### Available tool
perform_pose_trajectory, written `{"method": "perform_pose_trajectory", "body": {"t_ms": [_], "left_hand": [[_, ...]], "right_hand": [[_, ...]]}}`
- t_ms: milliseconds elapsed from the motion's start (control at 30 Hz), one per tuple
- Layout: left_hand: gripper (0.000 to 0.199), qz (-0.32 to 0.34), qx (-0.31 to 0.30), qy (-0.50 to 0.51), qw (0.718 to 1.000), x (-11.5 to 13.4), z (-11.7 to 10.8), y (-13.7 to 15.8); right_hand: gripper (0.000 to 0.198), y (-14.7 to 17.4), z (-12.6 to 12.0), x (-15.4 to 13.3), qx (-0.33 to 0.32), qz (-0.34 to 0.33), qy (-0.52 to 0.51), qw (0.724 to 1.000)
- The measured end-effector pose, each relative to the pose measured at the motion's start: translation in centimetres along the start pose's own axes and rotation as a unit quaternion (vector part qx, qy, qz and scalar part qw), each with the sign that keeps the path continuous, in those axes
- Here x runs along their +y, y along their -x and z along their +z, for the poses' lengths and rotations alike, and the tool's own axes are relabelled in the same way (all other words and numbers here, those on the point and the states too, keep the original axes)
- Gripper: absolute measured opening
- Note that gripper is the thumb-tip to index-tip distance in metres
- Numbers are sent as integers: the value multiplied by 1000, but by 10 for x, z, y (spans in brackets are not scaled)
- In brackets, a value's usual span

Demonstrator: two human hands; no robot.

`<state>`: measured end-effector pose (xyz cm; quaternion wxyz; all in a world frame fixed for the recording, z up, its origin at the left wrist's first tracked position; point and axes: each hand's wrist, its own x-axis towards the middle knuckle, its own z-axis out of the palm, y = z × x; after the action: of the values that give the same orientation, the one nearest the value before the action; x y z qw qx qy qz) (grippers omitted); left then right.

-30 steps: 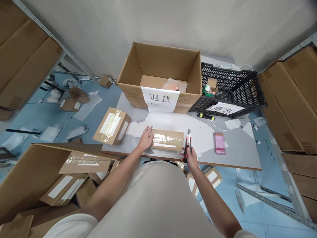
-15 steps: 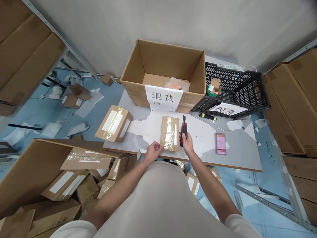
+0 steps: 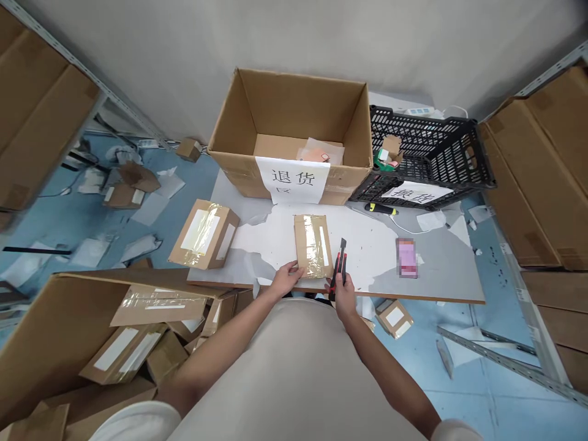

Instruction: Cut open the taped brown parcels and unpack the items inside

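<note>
A small cardboard box [image 3: 301, 245], sealed with shiny clear tape and bearing a narrow white label, lies at the front of the table. My left hand [image 3: 285, 279] grips its near-left corner, fingers on the edge. In my right hand [image 3: 345, 295] is a red and black utility knife [image 3: 340, 263], blade out and pointing away from me. That hand is just right of the box's near-right corner, over the table's front edge. The blade is apart from the tape. Some fingertips of both hands are hidden.
A large open carton [image 3: 239, 174] with a paper sign stands behind, beside a black crate [image 3: 478, 174]. Left lies another taped box [image 3: 215, 233]; right are a yellow-black tool [image 3: 381, 209] and a pink blurred item [image 3: 407, 257]. A big carton [image 3: 50, 306] full of boxes stands lower left.
My right hand has drawn the utility knife back toward me, down to the table's front edge. The small box has turned slightly under my left hand, and the view has shifted a little.
</note>
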<state>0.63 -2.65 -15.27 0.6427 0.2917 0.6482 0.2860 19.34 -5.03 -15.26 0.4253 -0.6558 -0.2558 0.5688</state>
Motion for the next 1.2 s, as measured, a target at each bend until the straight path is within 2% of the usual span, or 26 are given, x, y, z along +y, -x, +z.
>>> {"method": "perform_pose_trajectory", "body": {"t_ms": [133,267,333,433,500,533,567,600,633,667,700,767,833,900,1033,1200], "left_hand": [[55,-74,31,130,988,-4,30,13],[42,-122,-45,215,968,9,62,9],[41,-128,-60,231,963,17,73,1],[48,-148,-71,227,960,27,76,-3],[57,-171,-110,170,964,33,67,3],[60,-162,-131,116,971,37,58,7],[63,-133,-145,47,979,41,46,12],[65,-73,-140,-35,987,47,33,17],[64,26,-106,-128,986,53,17,19],[68,129,-49,-216,966,59,1,20],[76,210,11,-302,930,65,-15,17],[105,304,82,-447,837,75,-43,4],[123,318,75,-536,779,78,-61,-15],[128,310,43,-575,756,75,-69,-32],[127,338,20,-560,756,61,-68,-47],[124,380,23,-518,766,52,-66,-49]], "right_hand": [[47,-43,-4,-21,-19,-41,68,997],[47,-100,0,-57,-91,-77,151,981],[47,-120,9,-71,-114,-93,173,974],[47,-130,16,-81,-125,-103,178,971],[48,-125,9,-80,-114,-110,171,972],[48,-119,1,-77,-105,-114,169,973],[47,-112,-9,-73,-95,-117,168,974],[47,-104,-21,-68,-85,-116,171,975],[46,-94,-33,-61,-79,-111,175,975],[46,-84,-44,-55,-74,-101,179,976],[47,-73,-54,-48,-73,-88,179,977],[50,-53,-65,-35,-77,-63,163,982],[57,-38,-66,-27,-93,-47,132,986],[65,-30,-61,-23,-117,-36,103,987],[70,-26,-53,-26,-155,-15,81,985],[72,-35,-63,-38,-186,-4,130,974]]}}
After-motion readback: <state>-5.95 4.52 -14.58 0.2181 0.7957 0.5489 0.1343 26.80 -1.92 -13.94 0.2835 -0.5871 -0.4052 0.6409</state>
